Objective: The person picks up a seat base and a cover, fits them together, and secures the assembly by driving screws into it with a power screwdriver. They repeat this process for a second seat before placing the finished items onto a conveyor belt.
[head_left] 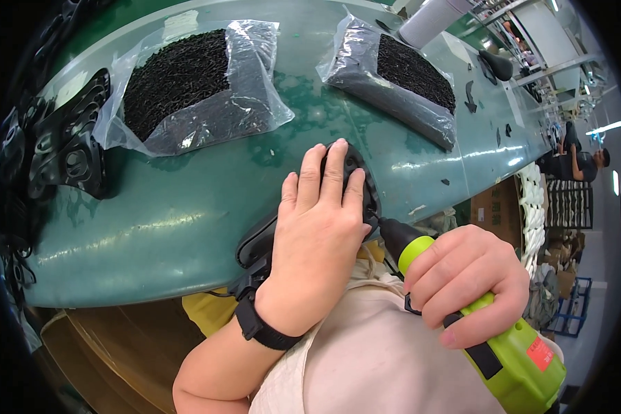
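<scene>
On the near edge of the green table (145, 238) lies a long, padded-looking black plastic part (259, 241). My left hand (321, 207) covers its middle, with the fingers stretched across it and bent over its far side; the thumb is hidden. A dark band with a square black piece (252, 321) circles my left wrist. In my right hand (469, 283) is a lime-green cordless screwdriver (524, 369), gripped around its body. Its black nose (399, 238) points up and left, with the tip at the right end of the black part. Exact contact at the tip is hard to make out.
Two clear plastic bags full of small black screws, a left bag (186, 90) and a right bag (400, 79), lie farther back. Black molded parts (76, 152) pile up at the left. Small black pieces (470, 96) are scattered at right. A person (579, 162) is in the far background.
</scene>
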`<act>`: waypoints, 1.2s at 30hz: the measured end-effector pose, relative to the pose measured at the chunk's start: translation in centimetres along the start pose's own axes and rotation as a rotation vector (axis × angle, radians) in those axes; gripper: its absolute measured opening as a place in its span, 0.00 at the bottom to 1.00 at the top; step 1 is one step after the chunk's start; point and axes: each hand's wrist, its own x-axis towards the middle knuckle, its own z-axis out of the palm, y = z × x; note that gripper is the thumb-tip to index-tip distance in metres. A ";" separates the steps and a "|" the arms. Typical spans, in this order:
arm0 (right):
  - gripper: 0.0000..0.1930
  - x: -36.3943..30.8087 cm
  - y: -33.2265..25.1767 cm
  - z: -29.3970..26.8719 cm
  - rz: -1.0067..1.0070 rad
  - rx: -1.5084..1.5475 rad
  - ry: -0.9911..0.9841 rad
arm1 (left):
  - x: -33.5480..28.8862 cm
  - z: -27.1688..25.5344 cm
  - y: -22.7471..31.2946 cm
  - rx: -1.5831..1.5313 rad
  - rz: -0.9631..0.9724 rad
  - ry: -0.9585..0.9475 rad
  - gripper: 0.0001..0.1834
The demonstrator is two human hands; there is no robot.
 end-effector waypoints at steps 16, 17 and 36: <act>0.42 0.3 0.3 0.7 -0.094 -0.103 -0.118 | -0.2 1.0 -0.3 0.120 0.037 0.046 0.33; 0.42 0.3 0.3 0.8 -0.094 -0.105 -0.118 | -0.2 1.0 -0.3 0.115 0.036 0.050 0.33; 0.03 0.5 0.2 -0.5 0.068 -0.076 -0.231 | -0.2 1.0 -0.1 0.116 0.023 0.042 0.33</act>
